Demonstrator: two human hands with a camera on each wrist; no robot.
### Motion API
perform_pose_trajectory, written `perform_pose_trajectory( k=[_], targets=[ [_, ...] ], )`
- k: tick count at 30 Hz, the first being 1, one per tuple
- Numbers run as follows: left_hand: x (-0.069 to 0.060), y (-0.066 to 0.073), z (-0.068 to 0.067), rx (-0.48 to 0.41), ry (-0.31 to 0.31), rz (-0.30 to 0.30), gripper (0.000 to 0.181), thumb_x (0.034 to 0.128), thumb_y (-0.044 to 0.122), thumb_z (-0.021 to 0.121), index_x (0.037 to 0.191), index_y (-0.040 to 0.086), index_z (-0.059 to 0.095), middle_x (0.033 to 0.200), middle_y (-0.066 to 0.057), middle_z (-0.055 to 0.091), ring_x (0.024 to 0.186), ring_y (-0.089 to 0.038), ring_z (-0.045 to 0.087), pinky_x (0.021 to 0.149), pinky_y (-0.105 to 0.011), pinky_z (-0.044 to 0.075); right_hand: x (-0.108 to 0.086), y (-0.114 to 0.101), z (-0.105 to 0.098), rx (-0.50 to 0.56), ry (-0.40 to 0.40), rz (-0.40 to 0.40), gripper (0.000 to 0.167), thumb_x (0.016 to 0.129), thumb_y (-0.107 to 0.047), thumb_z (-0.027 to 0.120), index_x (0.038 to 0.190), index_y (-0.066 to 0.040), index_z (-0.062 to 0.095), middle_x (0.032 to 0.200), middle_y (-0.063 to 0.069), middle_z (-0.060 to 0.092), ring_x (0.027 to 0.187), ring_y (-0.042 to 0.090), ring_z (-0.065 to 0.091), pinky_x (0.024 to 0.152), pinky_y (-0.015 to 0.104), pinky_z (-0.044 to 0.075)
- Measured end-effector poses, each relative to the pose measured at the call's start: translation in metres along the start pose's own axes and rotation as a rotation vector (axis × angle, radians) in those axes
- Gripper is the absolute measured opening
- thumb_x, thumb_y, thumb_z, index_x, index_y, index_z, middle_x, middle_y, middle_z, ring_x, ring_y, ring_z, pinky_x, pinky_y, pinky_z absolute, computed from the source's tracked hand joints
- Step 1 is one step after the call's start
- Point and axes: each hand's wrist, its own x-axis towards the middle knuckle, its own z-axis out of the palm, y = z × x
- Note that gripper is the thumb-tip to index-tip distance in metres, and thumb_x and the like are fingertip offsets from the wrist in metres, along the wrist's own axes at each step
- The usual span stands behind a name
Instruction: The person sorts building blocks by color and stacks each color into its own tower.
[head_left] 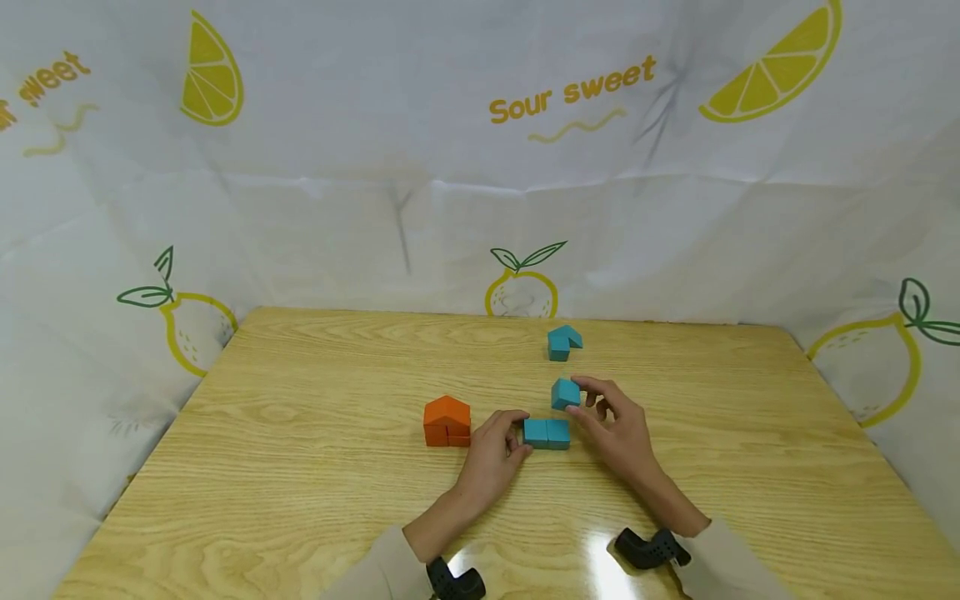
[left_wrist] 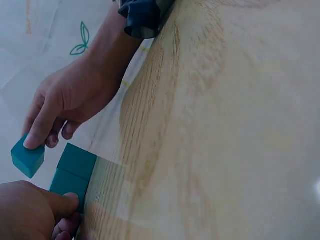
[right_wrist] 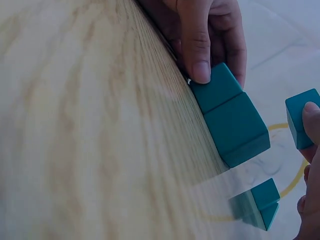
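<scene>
Between the thumb and fingers of my right hand [head_left: 618, 425] is a small blue block [head_left: 566, 394], held above and behind a pair of blue blocks. In that pair, a left block [head_left: 535, 432] and a right block [head_left: 558, 433] lie side by side, touching. My left hand [head_left: 491, 454] grips the left one by its outer end, the thumb [right_wrist: 201, 70] showing on it in the right wrist view. The left wrist view shows the held block [left_wrist: 28, 156] tilted and clear of the pair.
Left of my left hand stands a house-shaped stack of orange blocks [head_left: 447, 421]. Farther back are a blue block [head_left: 558, 347] and a blue triangular piece [head_left: 572, 335], close together. A white cloth [head_left: 337, 242] with lemon prints hangs behind the wooden table [head_left: 300, 500].
</scene>
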Motion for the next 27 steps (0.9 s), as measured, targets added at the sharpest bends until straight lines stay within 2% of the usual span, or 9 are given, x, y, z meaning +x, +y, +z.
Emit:
perform_pose_trajectory(
  k=[2,5,7,11,17,27],
  targets=[
    [0.000,-0.001,0.001,0.005,0.006,0.014,0.040,0.0774,-0.008,0.075,0.114,-0.005,0.058,0.084,-0.004,0.052,0.065,-0.004,0.047,0.055,-0.017,0.043,-0.001,-0.002,0.001,-0.014,-0.010,-0.012,0.043,0.074,0.019,0.070,0.114,0.010,0.060,0.083,0.012,0.055,0.070,0.024,0.044,0.058,0.033,0.034],
    [0.000,-0.001,0.001,0.001,-0.003,-0.007,0.040,0.0781,-0.007,0.075,0.115,-0.004,0.059,0.085,-0.004,0.053,0.065,-0.005,0.047,0.056,-0.018,0.043,-0.003,-0.004,0.002,-0.017,-0.031,-0.033,0.043,0.072,0.019,0.071,0.113,0.009,0.061,0.079,0.011,0.052,0.066,0.024,0.040,0.056,0.034,0.032],
    [0.000,0.000,0.000,-0.008,-0.015,-0.039,0.040,0.0799,-0.005,0.074,0.116,-0.002,0.059,0.086,-0.004,0.053,0.066,-0.005,0.048,0.057,-0.018,0.044,-0.004,-0.006,0.003,-0.020,-0.044,-0.049,0.044,0.071,0.018,0.073,0.113,0.008,0.061,0.080,0.013,0.051,0.066,0.024,0.039,0.056,0.034,0.032],
    [0.001,0.001,-0.001,-0.006,-0.031,-0.065,0.039,0.0817,-0.003,0.073,0.118,-0.001,0.059,0.087,-0.004,0.054,0.066,-0.005,0.048,0.058,-0.018,0.044,-0.005,-0.008,0.006,-0.033,-0.070,-0.083,0.045,0.069,0.015,0.075,0.112,0.008,0.062,0.087,0.018,0.053,0.070,0.025,0.038,0.059,0.032,0.031],
    [0.001,0.001,-0.001,-0.001,-0.040,-0.079,0.039,0.0828,-0.002,0.072,0.119,0.000,0.059,0.091,-0.004,0.055,0.066,-0.004,0.048,0.057,-0.018,0.043,-0.006,-0.013,0.009,-0.015,-0.103,-0.056,0.045,0.068,0.015,0.076,0.111,0.007,0.064,0.095,0.020,0.057,0.075,0.029,0.039,0.062,0.033,0.031],
    [0.001,0.003,0.000,0.004,-0.043,-0.091,0.042,0.0821,-0.003,0.073,0.121,0.001,0.058,0.104,-0.007,0.059,0.068,-0.003,0.049,0.058,-0.018,0.044,-0.009,-0.013,0.012,-0.002,-0.122,-0.068,0.047,0.067,0.013,0.078,0.111,0.007,0.064,0.090,0.018,0.052,0.072,0.026,0.039,0.061,0.032,0.032]
  ],
)
